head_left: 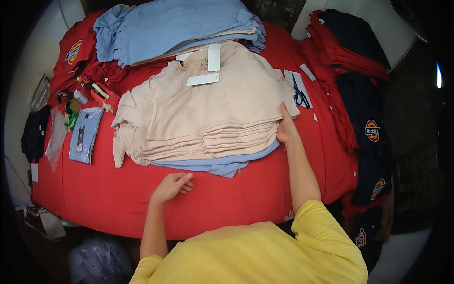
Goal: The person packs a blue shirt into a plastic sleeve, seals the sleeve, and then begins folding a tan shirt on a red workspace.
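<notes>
- Centrally, a pile of cream shirts (213,106) lies on a red-covered table (213,203), its folded layers showing along the near edge.
- The person's right hand (284,128) is at the right side of this pile, touching the fabric edge with the thumb pointing away from the body; some fingers are hidden, so whether they grip a layer cannot be told.
- The left hand (173,186) holds nothing; its fingers are loosely bent, near the pile's front edge but apart from it, over the red cover.
- Pale blue fabric (222,166) sticks out from beneath the near edge of the cream shirts.
- Two white tags, an upright one (214,57) and a sideways one (203,80), lie on the upper part of the top shirt.
- Behind the pile sits a thick stack of light blue shirts (175,31).
- Just beside the pile's right edge, dark-handled scissors (298,96) lie partly on a white sheet.
- Further right, red garments and dark garments (352,92) hang over the table's side, some bearing round emblems.
- To the left are a blue garment in clear packaging (86,136), a clear plastic bag (56,135) and a small white bottle (80,97) among coloured tools.
- Yellow sleeves (326,232) cover the person's upper arms.
</notes>
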The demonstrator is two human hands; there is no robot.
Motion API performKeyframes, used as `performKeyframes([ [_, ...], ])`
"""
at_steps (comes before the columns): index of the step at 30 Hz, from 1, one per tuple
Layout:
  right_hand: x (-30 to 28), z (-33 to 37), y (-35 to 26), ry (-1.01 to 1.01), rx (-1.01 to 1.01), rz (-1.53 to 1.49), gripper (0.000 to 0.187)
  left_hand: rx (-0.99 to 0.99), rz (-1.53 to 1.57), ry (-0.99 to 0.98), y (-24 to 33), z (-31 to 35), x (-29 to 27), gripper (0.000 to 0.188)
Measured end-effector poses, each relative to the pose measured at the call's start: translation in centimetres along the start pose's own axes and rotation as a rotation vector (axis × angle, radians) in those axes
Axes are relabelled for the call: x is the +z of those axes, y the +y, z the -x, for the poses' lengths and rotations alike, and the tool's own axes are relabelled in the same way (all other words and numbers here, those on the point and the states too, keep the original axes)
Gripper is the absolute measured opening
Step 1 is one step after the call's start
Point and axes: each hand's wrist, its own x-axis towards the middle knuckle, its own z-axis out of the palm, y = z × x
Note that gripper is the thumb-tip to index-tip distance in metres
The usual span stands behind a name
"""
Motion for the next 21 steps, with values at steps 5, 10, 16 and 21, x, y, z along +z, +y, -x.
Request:
performKeyframes([
  [5,-4.0,-3.5,2.8,0.004,0.015,-0.07,0.07,0.139,0.336,-0.087,1.6,-2.8,6.9,0.048],
  [10,7.4,0.3,1.6,-0.163,-0.097,-0.296,0.047,0.136,0.426,-0.095,-0.2,-3.5,8.1,0.046],
  [16,16.9,11.2,-2.7,-0.064,-0.358,-0.294,0.041,0.264,1.263,-0.023,0.3,-5.2,12.0,0.044],
  [21,9.6,17.3,-6.3,-0.423,-0.49,-0.334,0.046,0.478,1.676,-0.164,0.7,-7.9,8.9,0.053],
])
